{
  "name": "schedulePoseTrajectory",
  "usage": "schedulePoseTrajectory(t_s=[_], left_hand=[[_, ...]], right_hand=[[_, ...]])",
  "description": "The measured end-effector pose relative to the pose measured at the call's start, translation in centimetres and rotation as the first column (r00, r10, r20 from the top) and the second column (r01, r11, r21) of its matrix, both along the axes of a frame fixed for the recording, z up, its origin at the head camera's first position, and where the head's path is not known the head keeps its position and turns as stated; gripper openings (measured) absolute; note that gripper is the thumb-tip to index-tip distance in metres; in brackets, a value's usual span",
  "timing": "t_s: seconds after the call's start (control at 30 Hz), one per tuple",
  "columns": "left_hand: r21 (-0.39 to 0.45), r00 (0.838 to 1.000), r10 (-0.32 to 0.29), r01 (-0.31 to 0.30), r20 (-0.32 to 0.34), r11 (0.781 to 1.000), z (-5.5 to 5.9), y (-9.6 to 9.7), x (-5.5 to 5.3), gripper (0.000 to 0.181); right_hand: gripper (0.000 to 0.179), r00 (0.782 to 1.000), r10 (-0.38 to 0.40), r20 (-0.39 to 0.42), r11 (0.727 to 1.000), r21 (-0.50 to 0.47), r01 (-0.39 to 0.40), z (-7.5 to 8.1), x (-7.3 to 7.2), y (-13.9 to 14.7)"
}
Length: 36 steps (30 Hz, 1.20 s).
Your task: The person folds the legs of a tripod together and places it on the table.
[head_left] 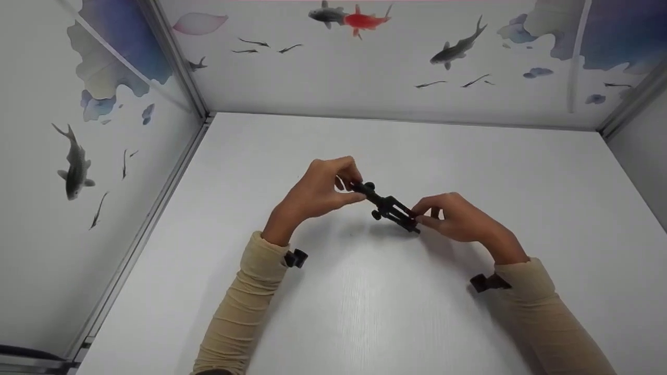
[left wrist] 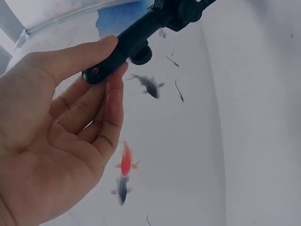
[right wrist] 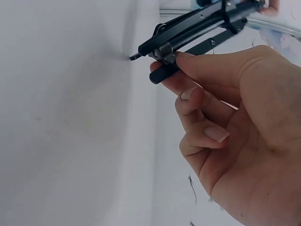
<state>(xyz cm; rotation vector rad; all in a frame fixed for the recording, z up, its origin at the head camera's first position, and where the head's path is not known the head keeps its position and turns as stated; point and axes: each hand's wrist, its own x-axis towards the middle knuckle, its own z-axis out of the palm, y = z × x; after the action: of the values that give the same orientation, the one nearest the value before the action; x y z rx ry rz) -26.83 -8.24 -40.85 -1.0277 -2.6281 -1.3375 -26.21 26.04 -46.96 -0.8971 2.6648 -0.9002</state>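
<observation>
A black tripod-like stand [head_left: 385, 204] slants between both hands above the white table, with slim legs folded side by side at its right end. My left hand [head_left: 319, 188] pinches the end of its tube [left wrist: 134, 38] between thumb and fingers. A round knob [left wrist: 141, 55] juts out near those fingertips. At the leg end, my right hand [head_left: 454, 217] pinches a small metallic part [right wrist: 165, 52] with thumb and index finger. Its other fingers are curled beside the legs [right wrist: 188, 30]. A thin tip sticks out past the legs in the right wrist view.
The white table [head_left: 365, 312] stretches out on all sides of the hands. White panels printed with fish and leaves, such as the back panel [head_left: 365, 78], stand at the back and left. Each wrist carries a small black camera mount [head_left: 296, 258].
</observation>
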Motion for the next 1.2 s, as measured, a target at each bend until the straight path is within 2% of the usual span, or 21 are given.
schedulePoseTrajectory(t_s=[0.17,0.3,0.47,0.77,1.2], left_hand=[[-0.087,0.996,0.000,0.008,0.090,0.996,-0.8,-0.9,-0.7,0.021],[-0.173,0.993,0.025,-0.005,0.117,0.985,-1.6,-1.1,-1.2,0.022],[-0.241,0.985,0.040,0.003,0.170,0.971,-2.5,-1.2,-1.7,0.022],[-0.280,0.968,0.041,0.032,0.249,0.959,-3.8,-1.3,-2.5,0.022],[-0.329,0.953,0.058,0.045,0.298,0.943,-5.1,-1.5,-2.9,0.018]], right_hand=[[0.023,1.000,-0.012,-0.012,1.000,0.017,0.012,-0.1,-0.3,0.6],[0.022,1.000,-0.028,-0.003,0.999,0.025,0.028,-0.2,-0.5,0.8],[0.022,0.998,-0.059,0.014,0.998,0.032,0.058,-0.3,-0.6,0.9],[0.019,0.997,-0.068,0.026,0.997,0.038,0.067,-0.5,-0.6,0.8],[0.020,0.995,-0.095,0.005,0.995,0.032,0.095,-1.2,-0.9,0.5]])
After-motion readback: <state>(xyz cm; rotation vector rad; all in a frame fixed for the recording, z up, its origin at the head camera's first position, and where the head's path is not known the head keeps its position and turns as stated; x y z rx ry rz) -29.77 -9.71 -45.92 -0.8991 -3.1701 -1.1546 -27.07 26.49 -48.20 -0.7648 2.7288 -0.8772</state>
